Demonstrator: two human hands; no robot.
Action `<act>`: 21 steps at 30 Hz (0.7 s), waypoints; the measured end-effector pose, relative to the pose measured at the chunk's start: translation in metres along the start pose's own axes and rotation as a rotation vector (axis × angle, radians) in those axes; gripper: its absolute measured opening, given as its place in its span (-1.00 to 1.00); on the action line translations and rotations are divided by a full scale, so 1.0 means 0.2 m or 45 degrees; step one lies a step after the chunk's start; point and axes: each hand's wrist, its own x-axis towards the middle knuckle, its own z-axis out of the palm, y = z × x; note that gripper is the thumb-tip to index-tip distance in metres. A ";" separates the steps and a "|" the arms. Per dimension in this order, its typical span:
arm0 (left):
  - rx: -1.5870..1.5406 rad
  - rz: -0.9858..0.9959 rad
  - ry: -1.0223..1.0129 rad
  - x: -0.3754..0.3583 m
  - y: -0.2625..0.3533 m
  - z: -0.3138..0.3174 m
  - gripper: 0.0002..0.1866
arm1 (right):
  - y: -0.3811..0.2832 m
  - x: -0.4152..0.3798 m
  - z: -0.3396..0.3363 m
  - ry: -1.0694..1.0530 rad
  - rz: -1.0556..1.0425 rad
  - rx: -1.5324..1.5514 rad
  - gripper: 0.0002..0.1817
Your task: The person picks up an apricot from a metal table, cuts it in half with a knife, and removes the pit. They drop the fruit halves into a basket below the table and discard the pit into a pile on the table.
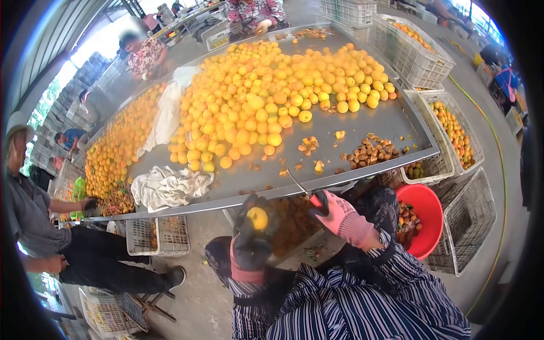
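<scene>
My left hand, in a black-palmed glove with a pink cuff, is closed around a yellow-orange fruit just below the table's near edge. To its right, my right hand, in a pink glove with dark fingertips, grips a small knife by its red handle, its thin curved blade pointing up and left over the rim. Heaps of yellow-orange fruit lie on the metal table. Brown pits and bits of cut fruit lie near the front edge.
A red basin holding fruit pieces stands at my right, beside plastic crates. White cloths lie on the table. A person stands at the left; others sit across the table. A yellow hose runs along the floor.
</scene>
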 end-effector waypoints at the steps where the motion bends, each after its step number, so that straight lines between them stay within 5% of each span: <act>1: 0.016 -0.001 -0.007 -0.03 0.00 0.01 -0.52 | 0.02 -0.04 0.01 -0.010 -0.003 -0.008 -0.58; 3: 0.025 0.006 -0.024 -0.07 0.01 0.02 -0.52 | 0.04 -0.11 0.02 -0.014 -0.374 0.709 -0.52; 12: -0.009 -0.036 -0.016 -0.21 0.01 0.05 -0.56 | -0.22 -0.24 0.11 -0.587 -0.176 1.881 -0.69; 15: 0.103 -0.017 -0.008 -0.23 0.00 -0.04 -0.55 | -0.27 -0.26 0.09 -0.488 -0.383 1.683 -0.69; 19: 0.291 0.002 0.078 -0.26 0.03 0.00 -0.52 | -0.32 -0.28 0.05 -0.524 -0.274 1.569 -0.68; 21: 0.395 0.022 0.053 -0.26 0.05 -0.02 -0.53 | -0.33 -0.29 0.02 -0.324 -0.543 1.107 -0.66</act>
